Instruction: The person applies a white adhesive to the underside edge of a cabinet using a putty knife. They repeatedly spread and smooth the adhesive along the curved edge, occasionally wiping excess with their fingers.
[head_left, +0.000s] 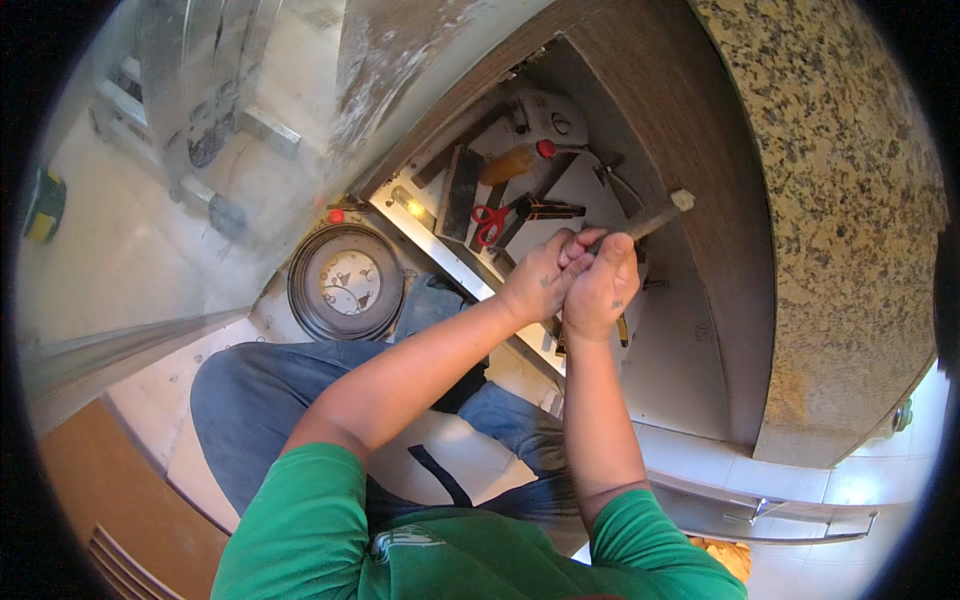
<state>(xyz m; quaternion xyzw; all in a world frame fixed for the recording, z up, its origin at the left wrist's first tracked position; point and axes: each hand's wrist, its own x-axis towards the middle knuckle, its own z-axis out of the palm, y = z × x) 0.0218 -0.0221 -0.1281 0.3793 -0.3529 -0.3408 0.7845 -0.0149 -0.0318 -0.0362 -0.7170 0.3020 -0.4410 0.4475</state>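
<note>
My left hand (541, 279) and my right hand (602, 291) meet in front of the open cabinet, both gripping the near end of a greyish-brown cylindrical tool (654, 220). Its far end carries a rough whitish tip and points up and to the right. What exactly the tool is cannot be told, since the fingers cover its lower part. Below and beyond my hands, red-handled scissors (490, 223) lie on the cabinet floor next to a black tool (551, 209). A brownish bottle with a red cap (511, 164) lies behind them.
A dark flat block (459, 193) and a pale container (559, 120) are inside the cabinet (637, 82). A granite countertop (832, 187) overhangs on the right. On the floor rests a coil of dark strip (300, 281). Clear sheeting (397, 60) and a metal ladder (169, 112) stand left.
</note>
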